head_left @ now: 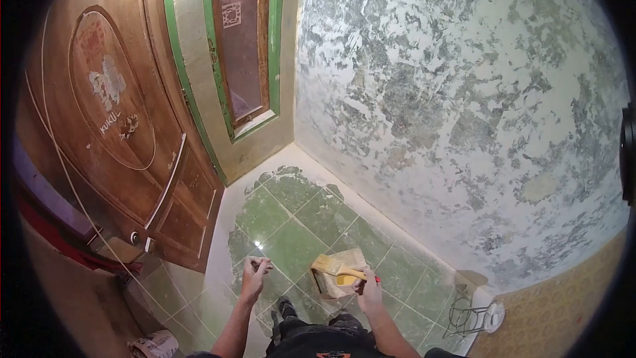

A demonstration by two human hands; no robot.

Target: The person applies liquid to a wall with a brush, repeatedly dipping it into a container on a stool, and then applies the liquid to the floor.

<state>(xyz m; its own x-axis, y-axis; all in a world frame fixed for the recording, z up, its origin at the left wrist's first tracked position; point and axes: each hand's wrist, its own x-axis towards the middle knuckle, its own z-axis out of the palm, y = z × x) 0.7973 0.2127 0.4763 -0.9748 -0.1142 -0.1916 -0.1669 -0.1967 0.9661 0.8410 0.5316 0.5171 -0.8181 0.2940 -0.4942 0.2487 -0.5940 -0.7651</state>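
Note:
My right hand [368, 292] is closed around the yellow handle of a wide paintbrush [346, 275] with a red tip at its end. The brush's pale yellowish head points left and overlaps an open, light-brown box-like container [356, 256] below it. To the left, my left hand [254, 277] is raised over the green tiled floor [289, 242], its fingers curled together with the thumb against them. What, if anything, sits between those fingers I cannot tell.
Ahead and right rises a wall [424, 93] with patchy white and grey coating. A worn wooden door [112, 86] stands at left, beside a green-edged window frame [275, 46]. A black wire stand [464, 318] is at lower right, a crumpled bag [156, 345] at lower left. White residue lines the floor's edges.

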